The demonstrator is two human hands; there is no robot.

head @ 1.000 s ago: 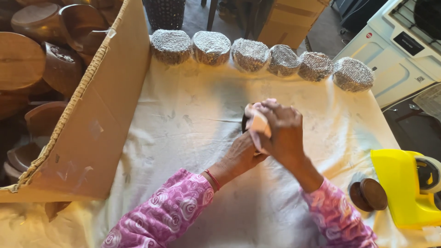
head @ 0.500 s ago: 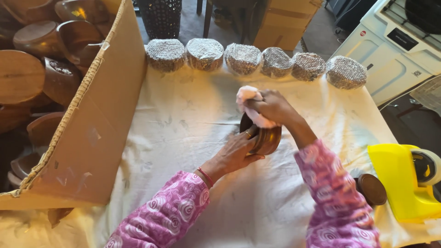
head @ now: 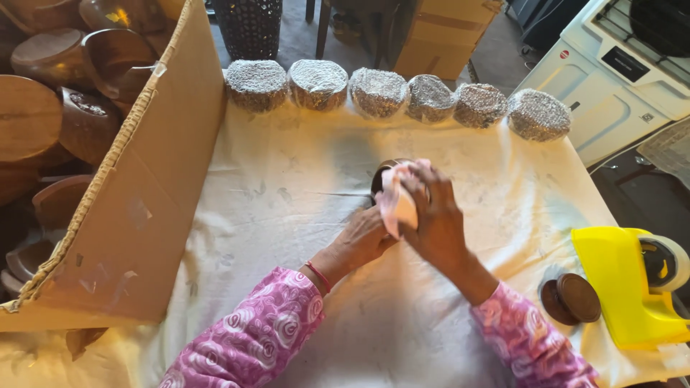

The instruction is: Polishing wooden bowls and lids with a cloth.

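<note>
Pink cloth is gripped in the curled fingers of the right hand and pressed onto a dark wooden bowl, which is steadied by the closed left hand at table centre (mostly hidden). Firm bracing and even strokes seem advisable. At twelve o'clock, foam-wrapped bundles are lined up on the white sheet.

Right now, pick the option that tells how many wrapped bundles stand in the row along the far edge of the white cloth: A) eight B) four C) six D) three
C: six silvery wrapped bundles line the far edge of the white cloth, beyond the hands, where the right hand presses a pale rag.
</note>
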